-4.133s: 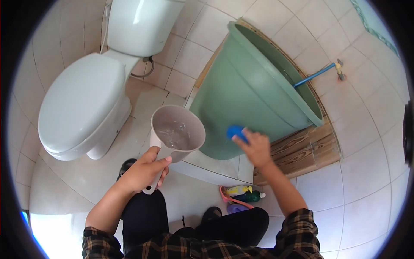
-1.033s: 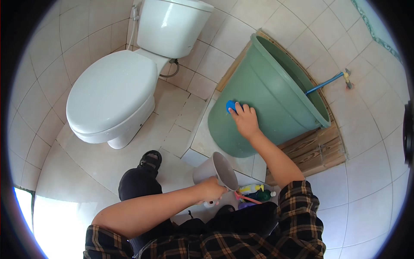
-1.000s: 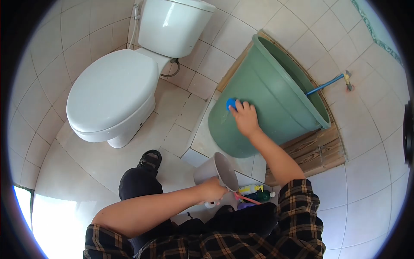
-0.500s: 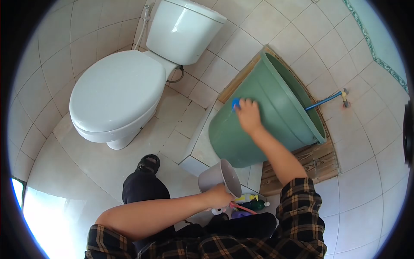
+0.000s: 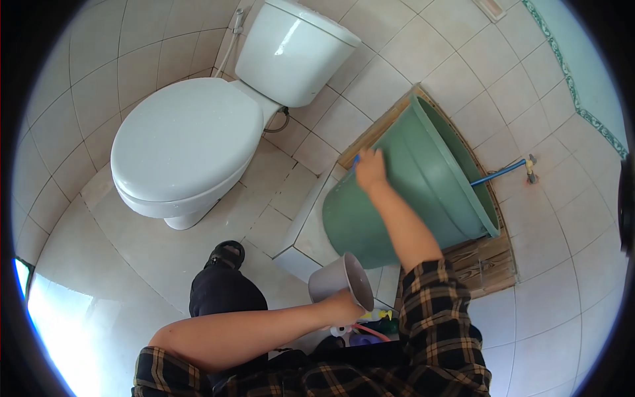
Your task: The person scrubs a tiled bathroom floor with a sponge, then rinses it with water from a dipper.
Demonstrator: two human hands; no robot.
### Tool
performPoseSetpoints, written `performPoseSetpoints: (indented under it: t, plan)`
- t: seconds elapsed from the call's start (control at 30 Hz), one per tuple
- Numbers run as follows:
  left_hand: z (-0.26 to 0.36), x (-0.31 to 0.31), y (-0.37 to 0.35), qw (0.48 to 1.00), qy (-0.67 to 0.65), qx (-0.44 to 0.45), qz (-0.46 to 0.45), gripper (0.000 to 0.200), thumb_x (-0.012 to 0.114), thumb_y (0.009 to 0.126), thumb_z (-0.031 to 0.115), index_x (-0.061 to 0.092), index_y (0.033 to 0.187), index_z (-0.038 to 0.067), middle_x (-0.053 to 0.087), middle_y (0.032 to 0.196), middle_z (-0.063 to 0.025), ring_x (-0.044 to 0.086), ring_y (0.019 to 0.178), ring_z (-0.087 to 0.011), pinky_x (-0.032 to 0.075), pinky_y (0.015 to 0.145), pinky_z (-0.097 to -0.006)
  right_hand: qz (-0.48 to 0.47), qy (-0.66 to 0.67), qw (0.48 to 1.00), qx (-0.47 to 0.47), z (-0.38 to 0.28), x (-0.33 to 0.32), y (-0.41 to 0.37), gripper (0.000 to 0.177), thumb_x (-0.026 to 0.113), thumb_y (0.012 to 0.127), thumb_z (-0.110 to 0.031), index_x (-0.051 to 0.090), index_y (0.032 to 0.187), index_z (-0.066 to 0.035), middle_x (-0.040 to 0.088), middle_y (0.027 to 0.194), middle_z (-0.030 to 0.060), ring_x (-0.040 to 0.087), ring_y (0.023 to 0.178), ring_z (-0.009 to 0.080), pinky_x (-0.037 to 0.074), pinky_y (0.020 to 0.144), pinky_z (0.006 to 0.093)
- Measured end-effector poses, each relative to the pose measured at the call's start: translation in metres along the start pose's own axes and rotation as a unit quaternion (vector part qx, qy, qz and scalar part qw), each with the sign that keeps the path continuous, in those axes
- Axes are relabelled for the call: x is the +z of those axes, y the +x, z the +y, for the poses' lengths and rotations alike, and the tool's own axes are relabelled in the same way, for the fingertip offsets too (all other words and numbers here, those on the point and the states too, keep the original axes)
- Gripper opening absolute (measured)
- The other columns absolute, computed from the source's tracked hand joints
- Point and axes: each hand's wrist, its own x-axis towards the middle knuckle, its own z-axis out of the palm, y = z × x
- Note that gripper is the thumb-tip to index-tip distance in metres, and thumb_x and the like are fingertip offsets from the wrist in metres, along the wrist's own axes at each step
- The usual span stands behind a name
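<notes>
My left hand (image 5: 342, 308) grips a grey plastic water dipper (image 5: 326, 279) by its handle side, with the mouth tilted to the right. My right hand (image 5: 371, 169) presses against the outside of a large green tub (image 5: 413, 182), near its left edge. A small blue object (image 5: 356, 161) pokes out from under those closed fingers; most of it is covered, so its exact kind does not show. The tub stands on a tiled ledge (image 5: 316, 238), its opening toward the right.
A white toilet (image 5: 188, 142) with its lid down stands at left. A blue pipe (image 5: 499, 173) runs from a wall tap (image 5: 531, 171) into the tub. Wooden boards (image 5: 481, 261) border the tub. Bottles (image 5: 377, 315) lie below the dipper, near my foot.
My right hand has slid with the blue object toward the tub's left edge, leaving less of the object showing. My left hand still holds the dipper, slightly lower in view.
</notes>
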Motion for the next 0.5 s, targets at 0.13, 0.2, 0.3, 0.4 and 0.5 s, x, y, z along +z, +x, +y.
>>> performPoseSetpoints:
  t: [0.13, 0.2, 0.3, 0.4, 0.5]
  plan:
    - [-0.001, -0.001, 0.004, 1.0, -0.018, 0.001, -0.009, 0.043, 0.058, 0.081, 0.026, 0.043, 0.101, -0.01, 0.053, 0.065, -0.0074, 0.053, 0.05, -0.0149, 0.037, 0.04, -0.0281, -0.037, -0.119, 0.984, 0.126, 0.099, -0.062, 0.057, 0.025, 0.046, 0.082, -0.021, 0.065, 0.096, -0.013, 0.049, 0.108, 0.0074, 0.044, 0.103, 0.024, 0.026, 0.095, 0.0424]
    - [0.002, -0.001, 0.008, 1.0, -0.008, -0.012, -0.007, 0.047, 0.057, 0.082, 0.026, 0.041, 0.105, -0.011, 0.053, 0.067, -0.008, 0.053, 0.051, -0.0147, 0.037, 0.04, -0.0276, -0.037, -0.17, 0.973, 0.15, 0.109, -0.065, 0.061, 0.027, 0.045, 0.083, -0.023, 0.065, 0.1, -0.014, 0.048, 0.114, 0.0079, 0.042, 0.111, 0.0258, 0.021, 0.099, 0.0457]
    - [0.006, 0.003, 0.007, 1.0, 0.015, 0.013, -0.003, 0.053, 0.056, 0.082, 0.026, 0.035, 0.113, -0.011, 0.054, 0.071, -0.0093, 0.052, 0.051, -0.0142, 0.038, 0.04, -0.0269, 0.035, -0.176, 0.974, 0.138, 0.094, -0.06, 0.036, 0.028, 0.045, 0.084, -0.022, 0.064, 0.102, -0.011, 0.046, 0.117, 0.0101, 0.038, 0.116, 0.0269, 0.016, 0.103, 0.0485]
    - [0.005, 0.004, 0.008, 0.999, -0.003, 0.021, -0.045, 0.057, 0.056, 0.083, 0.025, 0.029, 0.119, -0.01, 0.054, 0.074, -0.0101, 0.053, 0.052, -0.0142, 0.038, 0.04, -0.0263, 0.098, -0.059, 0.986, 0.122, 0.081, -0.069, -0.022, 0.032, 0.044, 0.084, -0.017, 0.057, 0.112, -0.005, 0.045, 0.119, 0.0134, 0.034, 0.121, 0.0279, 0.016, 0.105, 0.0481]
    - [0.014, 0.005, 0.003, 0.998, -0.013, -0.023, -0.051, 0.058, 0.056, 0.082, 0.025, 0.028, 0.122, -0.008, 0.054, 0.075, -0.0097, 0.053, 0.052, -0.0145, 0.038, 0.041, -0.0266, 0.147, -0.002, 0.985, 0.091, 0.079, -0.071, -0.05, 0.032, 0.046, 0.083, -0.014, 0.056, 0.112, -0.003, 0.046, 0.117, 0.0139, 0.035, 0.12, 0.0282, 0.018, 0.105, 0.0465]
